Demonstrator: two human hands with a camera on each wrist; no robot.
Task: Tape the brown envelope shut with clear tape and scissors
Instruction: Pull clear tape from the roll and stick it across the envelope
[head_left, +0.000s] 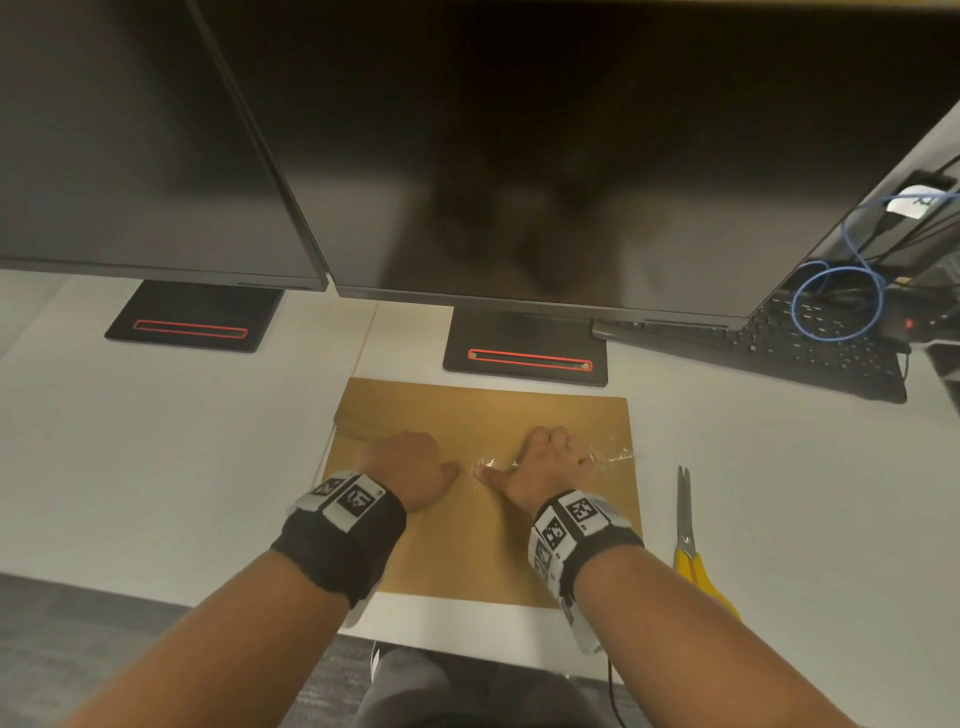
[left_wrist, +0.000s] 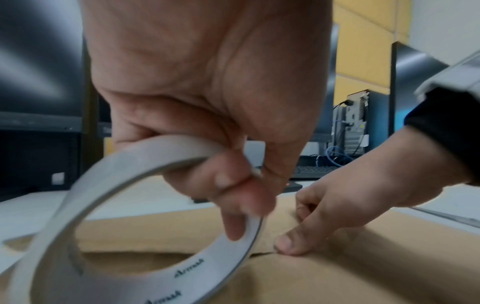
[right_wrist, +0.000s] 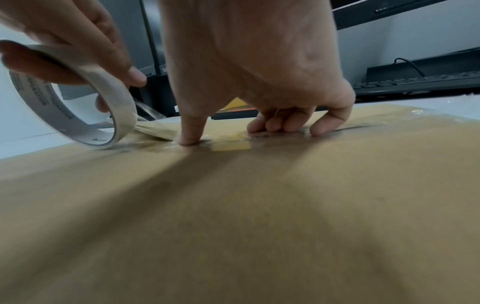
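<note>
The brown envelope (head_left: 467, 551) lies flat on the white desk in front of me. My left hand (head_left: 415, 462) grips the clear tape roll (left_wrist: 145, 257), standing it on edge on the envelope near the flap's left part. A strip of clear tape (head_left: 610, 457) runs from the roll (right_wrist: 78, 119) rightward along the flap edge. My right hand (head_left: 543, 457) presses that strip (right_wrist: 230, 145) down with its thumb (right_wrist: 191, 133) and bent fingertips (right_wrist: 283, 125), holding nothing. The yellow-handled scissors (head_left: 688, 540) lie on the desk to the right of the envelope, untouched.
Two dark monitors stand behind the envelope, their black bases (head_left: 524, 353) close to its far edge. A black keyboard (head_left: 789, 353) and blue cable (head_left: 836, 301) sit at the back right. The desk's front edge (head_left: 467, 639) runs just below the envelope.
</note>
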